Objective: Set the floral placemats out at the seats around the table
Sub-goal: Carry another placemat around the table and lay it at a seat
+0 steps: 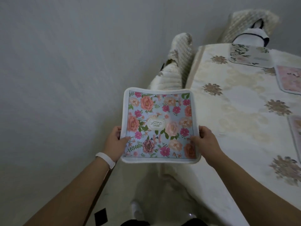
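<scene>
Blue floral placemat [160, 126] held level, left hand [114, 141] and right hand [206, 137] pinching opposite edges, fingers probably curled beneath.

Pale blue placemat [160, 126] up front, white-edged, crowded with coral, peach and hot-pink blooms, green leaves, a gold-lettered oval at its centre. White band [105, 162] on the left wrist. To the right, the table [236, 111] wears a cream cloth dotted with taupe flower medallions. At the far end, a white mat [250, 54] with dark green leaves; beside it a pink mat [290, 79]. Grey wall [65, 62] on the left.
</scene>
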